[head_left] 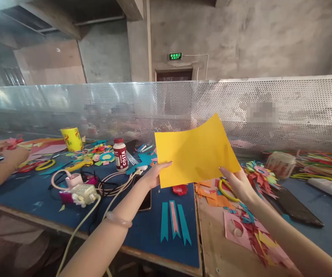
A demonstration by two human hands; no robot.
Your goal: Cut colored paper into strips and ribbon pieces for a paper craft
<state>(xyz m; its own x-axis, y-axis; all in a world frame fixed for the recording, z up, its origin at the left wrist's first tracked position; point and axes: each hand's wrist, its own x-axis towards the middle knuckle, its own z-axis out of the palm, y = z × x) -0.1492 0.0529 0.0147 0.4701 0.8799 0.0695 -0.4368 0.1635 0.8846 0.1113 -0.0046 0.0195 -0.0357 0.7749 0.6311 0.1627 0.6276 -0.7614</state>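
Note:
A yellow sheet of paper point(195, 154) is held up above the table, its top edge curving and its right corner raised. My left hand point(154, 175) pinches its lower left edge, thumb on the near face. At the lower right corner, my right hand point(237, 181) grips the sheet the same way. Below it on the blue tabletop lie teal paper strips point(164, 222) with notched ends, the middle strip point(174, 219) topped with pink. A red paper flower point(180, 189) sits just under the sheet's lower edge.
A Costa bottle point(120, 155), a yellow tape roll point(71, 139) and a charger with cables point(82, 192) stand to the left. Paper scraps point(238, 227), a dark phone point(295, 206) and a glass jar point(280, 164) lie right. Another person's hands point(14, 154) work at far left.

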